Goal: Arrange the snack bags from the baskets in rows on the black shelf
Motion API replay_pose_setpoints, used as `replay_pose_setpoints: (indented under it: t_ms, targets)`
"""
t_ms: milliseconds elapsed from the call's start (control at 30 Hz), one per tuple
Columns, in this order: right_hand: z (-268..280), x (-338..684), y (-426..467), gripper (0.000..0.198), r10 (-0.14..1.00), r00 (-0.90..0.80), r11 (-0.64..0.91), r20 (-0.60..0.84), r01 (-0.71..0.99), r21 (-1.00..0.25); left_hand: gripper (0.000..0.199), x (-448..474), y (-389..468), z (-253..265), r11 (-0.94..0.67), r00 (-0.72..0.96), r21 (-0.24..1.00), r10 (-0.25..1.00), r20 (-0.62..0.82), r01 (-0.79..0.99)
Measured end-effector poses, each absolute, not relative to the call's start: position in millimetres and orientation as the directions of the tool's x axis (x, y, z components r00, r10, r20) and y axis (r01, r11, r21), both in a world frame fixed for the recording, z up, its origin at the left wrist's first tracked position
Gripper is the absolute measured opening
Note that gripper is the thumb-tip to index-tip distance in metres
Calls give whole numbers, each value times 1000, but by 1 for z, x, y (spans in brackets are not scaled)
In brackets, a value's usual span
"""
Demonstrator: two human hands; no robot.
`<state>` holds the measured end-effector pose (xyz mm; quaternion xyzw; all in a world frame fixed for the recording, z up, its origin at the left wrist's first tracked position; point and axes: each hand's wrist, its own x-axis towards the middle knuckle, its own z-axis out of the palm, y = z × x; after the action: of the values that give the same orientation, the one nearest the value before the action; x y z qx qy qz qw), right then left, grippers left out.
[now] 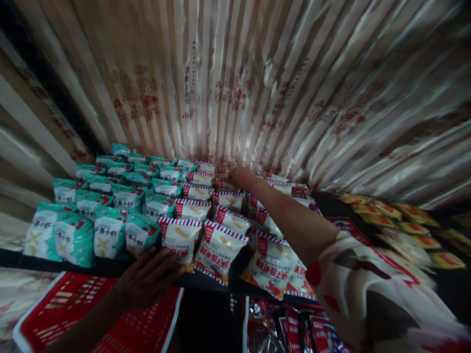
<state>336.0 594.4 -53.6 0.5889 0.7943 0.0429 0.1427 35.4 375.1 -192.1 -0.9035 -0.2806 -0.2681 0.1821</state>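
My left hand [147, 279] is at the front edge of the shelf. Its fingers are stretched out and lie against the lower front of a white-and-red snack bag [180, 235] with a striped top seal. A matching snack bag [220, 251] leans beside it. Over the back rows, my right hand [241, 177] reaches down with curled fingers among the white-and-red bags, next to a bag [223, 184] near the rear. What its fingers hold, if anything, is hidden. Rows of teal snack bags [110, 233] stand left of the white-and-red ones.
Below the shelf [235, 282] are a red plastic basket [79, 299] and, at right, a basket [246, 318] with red packets. Flat yellow packets [399, 227] lie on the right. A pleated, printed covering [235, 73] hangs behind the rows.
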Motion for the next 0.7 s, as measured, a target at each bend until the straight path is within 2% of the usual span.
replay_pose_setpoints:
  t_ms: [367, 600, 700]
  targets:
    - [-53, 322, 591, 34, 976, -184, 201, -117, 967, 159, 42, 35, 375, -194, -776, 703, -183, 410, 581, 604]
    - [-60, 329, 595, 34, 961, -233, 253, -147, 957, 139, 37, 39, 376, -188, -773, 681, -161, 414, 603, 613]
    - [-58, 334, 596, 36, 967, -228, 239, -112, 966, 99, 37, 38, 376, -189, -780, 683, -149, 417, 600, 607]
